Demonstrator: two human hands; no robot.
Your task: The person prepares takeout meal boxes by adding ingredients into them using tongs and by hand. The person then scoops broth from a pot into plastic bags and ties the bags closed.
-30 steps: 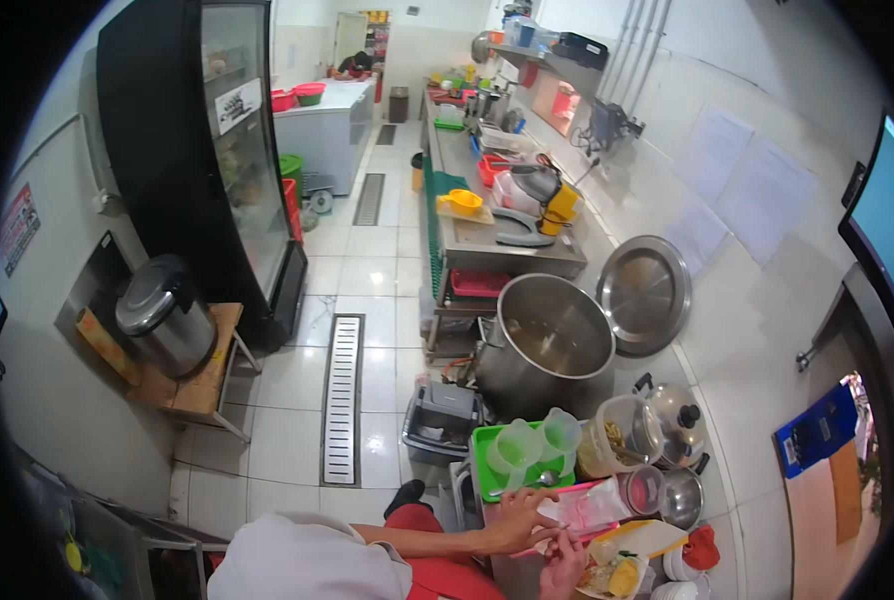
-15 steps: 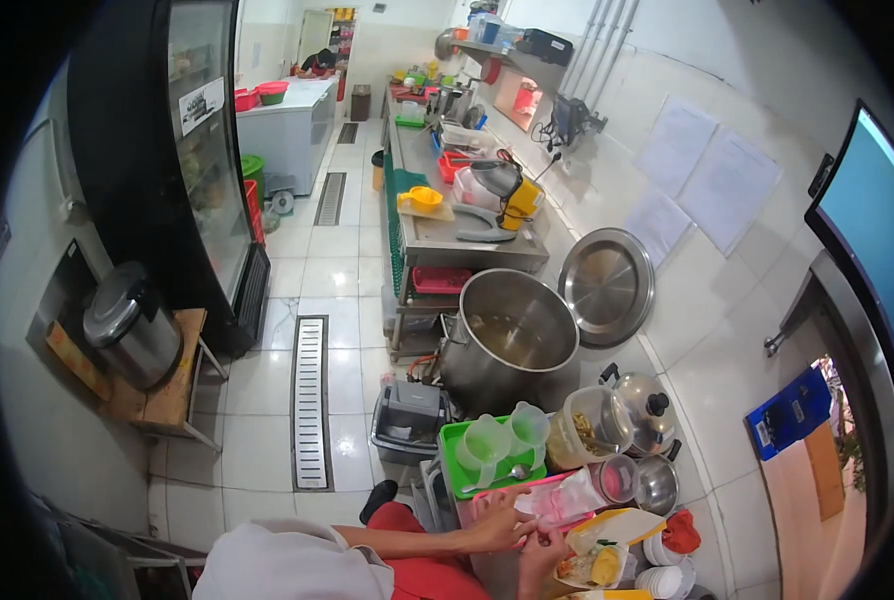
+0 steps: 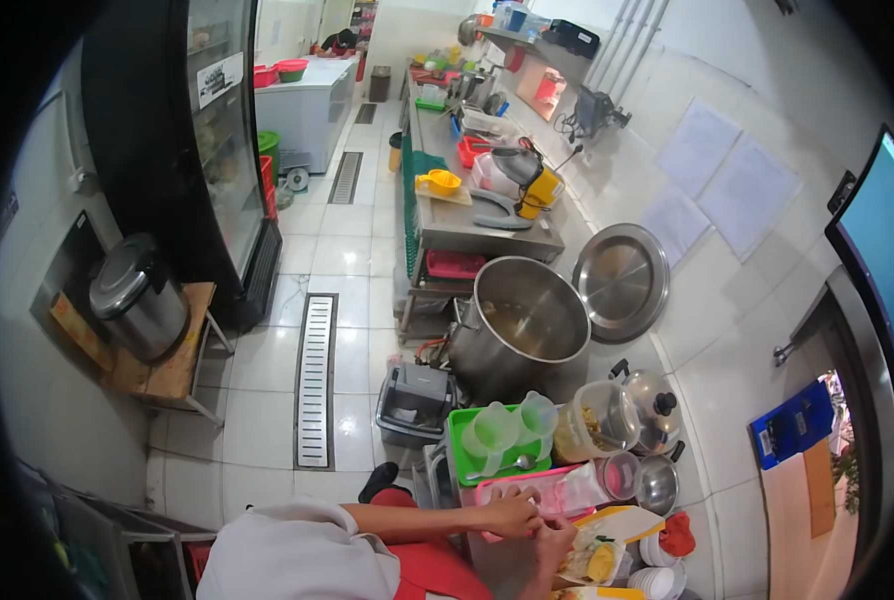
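My left hand [image 3: 512, 513] reaches in from the left over the near edge of a pink tray [image 3: 497, 492]. Close beside it, my right hand [image 3: 555, 540] comes up from below. The fingertips of both hands meet in a pinch, and what lies between them is too small to make out. Clear plastic bags [image 3: 579, 488] lie in the pink tray just beyond my fingers. Right of my right hand is an open takeaway box [image 3: 622, 525] with a yellow lid, holding pale food and a yellow piece [image 3: 601, 563].
A green tray [image 3: 457, 445] holds clear jugs [image 3: 492, 428] and a spoon. Beyond stands a large steel pot [image 3: 532, 345] of liquid. White bowls [image 3: 657, 582], a steel bowl [image 3: 657, 485] and a lidded pot [image 3: 657, 400] line the right. A person [image 3: 339, 43] leans at the far counter.
The view has shifted, so most surroundings sit slightly to the right. My hands stay together by the pink tray, with the left hand's fingers more curled in toward the right.
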